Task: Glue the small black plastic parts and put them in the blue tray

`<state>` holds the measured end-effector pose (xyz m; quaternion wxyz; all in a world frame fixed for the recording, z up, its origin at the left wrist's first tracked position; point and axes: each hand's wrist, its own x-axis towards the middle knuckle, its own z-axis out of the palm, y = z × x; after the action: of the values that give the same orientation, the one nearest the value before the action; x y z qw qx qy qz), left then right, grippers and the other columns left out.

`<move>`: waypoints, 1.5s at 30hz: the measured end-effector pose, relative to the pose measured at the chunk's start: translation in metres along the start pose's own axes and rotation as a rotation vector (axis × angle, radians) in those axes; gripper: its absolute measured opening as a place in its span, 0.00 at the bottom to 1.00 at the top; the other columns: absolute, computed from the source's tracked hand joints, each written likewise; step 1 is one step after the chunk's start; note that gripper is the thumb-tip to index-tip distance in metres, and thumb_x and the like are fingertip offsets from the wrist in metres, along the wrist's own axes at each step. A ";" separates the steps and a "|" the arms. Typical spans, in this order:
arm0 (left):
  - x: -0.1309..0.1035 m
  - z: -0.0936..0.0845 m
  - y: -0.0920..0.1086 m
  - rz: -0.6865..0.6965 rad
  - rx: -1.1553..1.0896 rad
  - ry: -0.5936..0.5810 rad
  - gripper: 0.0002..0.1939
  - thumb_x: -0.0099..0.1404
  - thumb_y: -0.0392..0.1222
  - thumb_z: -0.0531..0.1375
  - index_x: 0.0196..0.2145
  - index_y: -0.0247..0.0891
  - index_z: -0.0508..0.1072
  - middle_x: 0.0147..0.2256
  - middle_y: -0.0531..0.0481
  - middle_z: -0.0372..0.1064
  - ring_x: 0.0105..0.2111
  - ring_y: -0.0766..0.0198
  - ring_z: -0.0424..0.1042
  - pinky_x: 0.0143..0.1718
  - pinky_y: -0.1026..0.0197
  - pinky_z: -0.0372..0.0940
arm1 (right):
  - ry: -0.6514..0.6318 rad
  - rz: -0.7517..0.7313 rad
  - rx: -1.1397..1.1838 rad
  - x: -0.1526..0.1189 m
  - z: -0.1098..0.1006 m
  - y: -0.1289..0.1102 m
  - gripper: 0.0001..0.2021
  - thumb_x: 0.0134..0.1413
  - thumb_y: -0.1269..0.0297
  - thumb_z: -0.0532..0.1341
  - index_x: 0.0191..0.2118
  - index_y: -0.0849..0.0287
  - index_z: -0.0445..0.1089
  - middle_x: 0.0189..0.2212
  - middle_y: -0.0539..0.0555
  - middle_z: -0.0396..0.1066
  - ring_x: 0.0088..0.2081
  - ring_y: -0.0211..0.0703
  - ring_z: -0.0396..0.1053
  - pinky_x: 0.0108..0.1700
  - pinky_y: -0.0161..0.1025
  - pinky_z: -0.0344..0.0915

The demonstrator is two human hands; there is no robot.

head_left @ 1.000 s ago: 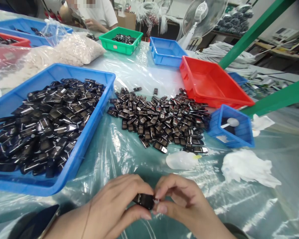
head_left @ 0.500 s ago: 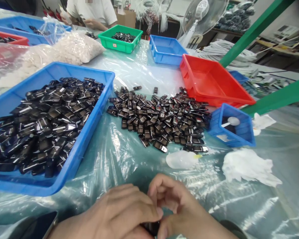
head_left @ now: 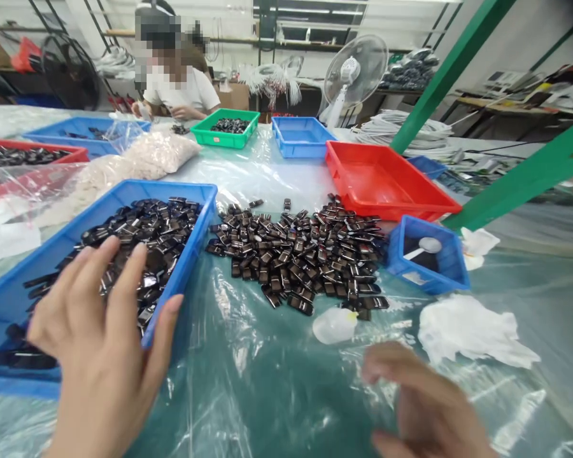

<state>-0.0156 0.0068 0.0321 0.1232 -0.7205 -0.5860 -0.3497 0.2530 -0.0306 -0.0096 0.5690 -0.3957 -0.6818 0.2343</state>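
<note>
My left hand reaches over the near right side of the big blue tray, fingers spread, with nothing visible in it. Below the fingers, the tray holds a heap of glossy dark plastic pieces. Low on the right is my right hand, somewhat blurred; its thumb and fingers are apart and I see nothing between them. Beyond it lies a small translucent squeeze bottle with a yellow tip. Past the bottle, a loose pile of small dark plastic pieces spreads over the plastic-covered table.
A small blue bin with a white spoon stands right of the pile, near a crumpled white cloth. Behind are a red tray, a green tray and a green post. A person sits opposite.
My hands have parted from a small dark piece they held together; left moved up to the blue tray, right moved to the right. The view has tilted up.
</note>
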 end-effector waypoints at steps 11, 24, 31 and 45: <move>-0.023 0.099 0.053 0.394 -0.034 -0.275 0.22 0.72 0.36 0.48 0.61 0.23 0.57 0.61 0.28 0.56 0.60 0.39 0.57 0.52 0.40 0.63 | -0.240 0.416 -0.329 -0.003 0.011 0.040 0.16 0.62 0.64 0.53 0.55 0.49 0.56 0.53 0.56 0.69 0.53 0.48 0.68 0.53 0.50 0.67; -0.024 0.081 0.038 0.399 -0.382 -0.388 0.09 0.69 0.33 0.52 0.44 0.36 0.69 0.46 0.41 0.74 0.54 0.48 0.67 0.51 0.42 0.67 | -0.259 0.367 -0.356 0.003 0.004 0.032 0.16 0.57 0.68 0.57 0.52 0.53 0.62 0.48 0.56 0.72 0.49 0.49 0.71 0.50 0.47 0.70; -0.028 0.063 0.026 -0.198 -0.829 -0.678 0.02 0.67 0.39 0.55 0.36 0.41 0.68 0.33 0.50 0.71 0.33 0.60 0.73 0.34 0.60 0.69 | -0.254 0.348 -0.379 0.004 0.006 0.030 0.17 0.55 0.66 0.59 0.51 0.54 0.62 0.44 0.56 0.73 0.44 0.49 0.73 0.44 0.45 0.72; -0.028 0.059 0.030 -0.641 -1.447 -0.859 0.07 0.68 0.42 0.51 0.35 0.38 0.64 0.30 0.52 0.65 0.29 0.64 0.65 0.36 0.59 0.59 | -0.298 0.407 -0.386 0.000 0.006 0.031 0.13 0.55 0.63 0.60 0.47 0.53 0.64 0.41 0.55 0.75 0.41 0.47 0.75 0.42 0.41 0.72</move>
<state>0.0317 0.0115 -0.0216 -0.6936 -0.4926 -0.3910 -0.3513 0.2557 -0.0118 -0.0354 0.3187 -0.5860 -0.6962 0.2651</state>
